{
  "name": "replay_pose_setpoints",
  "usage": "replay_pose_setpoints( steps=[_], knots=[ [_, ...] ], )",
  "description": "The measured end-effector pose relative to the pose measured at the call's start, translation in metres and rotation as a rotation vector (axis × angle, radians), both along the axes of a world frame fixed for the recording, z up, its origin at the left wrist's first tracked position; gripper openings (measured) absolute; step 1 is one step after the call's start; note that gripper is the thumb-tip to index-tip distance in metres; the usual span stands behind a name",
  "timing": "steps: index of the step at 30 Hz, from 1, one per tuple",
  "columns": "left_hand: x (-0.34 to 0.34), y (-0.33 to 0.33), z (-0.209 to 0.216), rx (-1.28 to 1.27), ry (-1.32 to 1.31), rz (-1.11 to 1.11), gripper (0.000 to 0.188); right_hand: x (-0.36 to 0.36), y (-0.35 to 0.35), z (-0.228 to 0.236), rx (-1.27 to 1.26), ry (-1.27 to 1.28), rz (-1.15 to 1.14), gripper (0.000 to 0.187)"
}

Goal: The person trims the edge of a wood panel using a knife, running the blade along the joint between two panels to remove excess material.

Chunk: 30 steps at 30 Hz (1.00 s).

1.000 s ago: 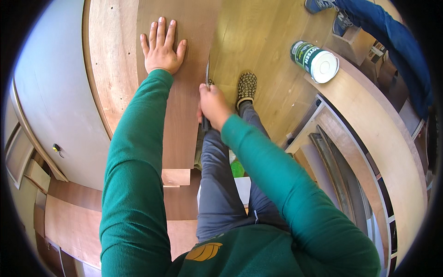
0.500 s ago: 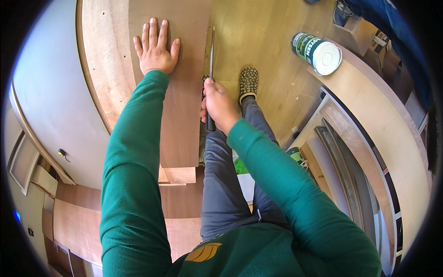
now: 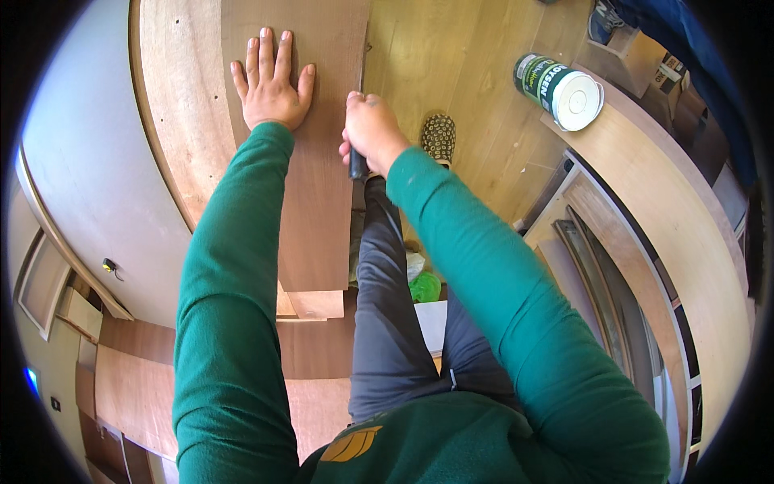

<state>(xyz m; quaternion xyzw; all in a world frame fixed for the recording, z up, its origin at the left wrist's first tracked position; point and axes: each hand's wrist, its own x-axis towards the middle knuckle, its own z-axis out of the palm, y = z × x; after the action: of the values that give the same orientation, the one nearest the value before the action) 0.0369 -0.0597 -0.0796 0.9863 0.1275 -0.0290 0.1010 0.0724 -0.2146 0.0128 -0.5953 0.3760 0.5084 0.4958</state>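
My left hand lies flat with its fingers spread on a brown laminated board. To its right, my right hand is wrapped round the black handle of a long, slim metal file. Its narrow blade points away from me along the board's right edge; most of it is hard to see there. Whether the blade touches the edge I cannot tell.
A paint bucket stands at the upper right on a curved pale wooden panel. Beyond it, another person's blue-clad leg shows. Below lie a wood-look floor and a green plastic bag. A patterned shoe is on my foot.
My right hand has moved forward and slightly left with the file, bringing it close against the board's edge. My left hand stays almost in place.
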Motion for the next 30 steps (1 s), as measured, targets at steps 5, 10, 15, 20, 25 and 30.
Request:
replay_pose_setpoints(
  steps=[5,10,15,20,25,30],
  knots=[
    [-0.004,0.002,0.001,0.023,0.025,0.019,0.065,0.002,-0.008,0.044,0.011,-0.024,0.035,0.033],
    [-0.004,0.001,0.004,0.004,0.011,0.016,0.065,-0.016,-0.004,0.019,-0.027,0.015,0.038,0.033],
    [0.000,-0.001,0.002,0.012,0.024,0.001,0.065,-0.028,-0.013,-0.004,-0.002,0.005,0.068,0.037],
    [-0.007,0.005,-0.003,-0.022,0.000,0.027,0.065,-0.057,-0.029,0.109,0.020,0.055,0.048,0.037],
    [-0.002,0.005,-0.002,-0.032,-0.013,0.017,0.064,-0.064,-0.012,0.046,-0.014,0.044,0.048,0.036],
    [-0.004,0.002,0.000,0.026,0.033,0.024,0.065,-0.073,-0.019,0.019,0.045,0.122,0.030,0.036]
  ],
)
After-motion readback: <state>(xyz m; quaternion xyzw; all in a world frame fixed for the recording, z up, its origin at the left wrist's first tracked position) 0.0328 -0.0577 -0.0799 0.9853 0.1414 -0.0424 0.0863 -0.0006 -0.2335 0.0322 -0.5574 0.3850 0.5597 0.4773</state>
